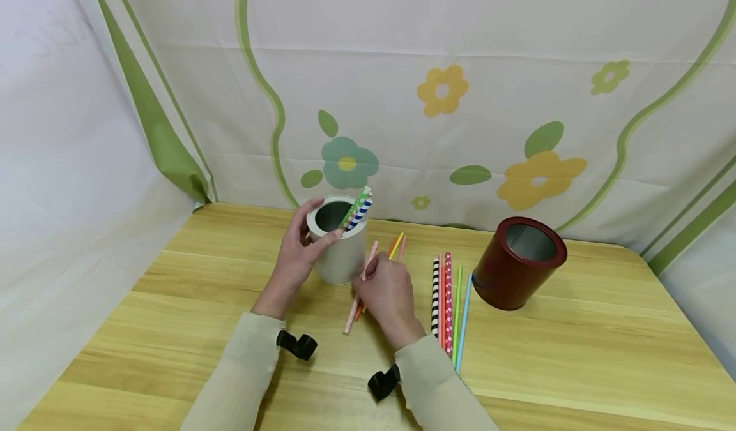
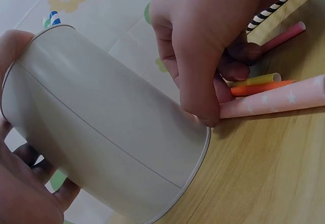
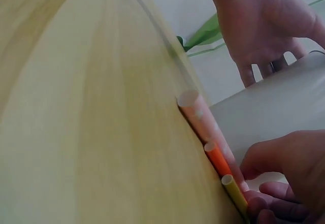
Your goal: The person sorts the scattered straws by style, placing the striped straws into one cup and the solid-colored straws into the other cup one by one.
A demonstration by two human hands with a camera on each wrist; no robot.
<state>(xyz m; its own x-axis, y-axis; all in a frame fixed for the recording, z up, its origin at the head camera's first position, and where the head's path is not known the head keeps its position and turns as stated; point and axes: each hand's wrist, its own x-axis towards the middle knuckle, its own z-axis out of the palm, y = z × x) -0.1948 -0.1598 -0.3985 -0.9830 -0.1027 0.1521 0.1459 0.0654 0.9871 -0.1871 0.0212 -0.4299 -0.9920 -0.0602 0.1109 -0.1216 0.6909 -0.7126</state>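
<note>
My left hand (image 1: 292,252) grips a white can (image 1: 342,260) by its upper part, thumb at the front rim and fingers around the left side. Inside it lean several patterned paper straws, among them a green one (image 1: 354,206) and a blue-and-white striped one (image 1: 362,214). Just right of the can's base, my right hand (image 1: 392,294) pinches a pale pink straw with white stars (image 2: 269,102) lying close to the table. Beside that straw, partly hidden under the hand, are an orange straw (image 2: 259,88), a yellow straw (image 2: 269,80) and a darker pink straw (image 2: 284,36).
Right of the hands lies a row of straws: black-and-white striped (image 1: 435,294), pink dotted (image 1: 448,290), green (image 1: 457,316), light blue (image 1: 464,319) and others. A dark red can (image 1: 500,274) stands at the right. Flowered cloth (image 1: 402,131) hangs behind the wooden table (image 1: 604,348).
</note>
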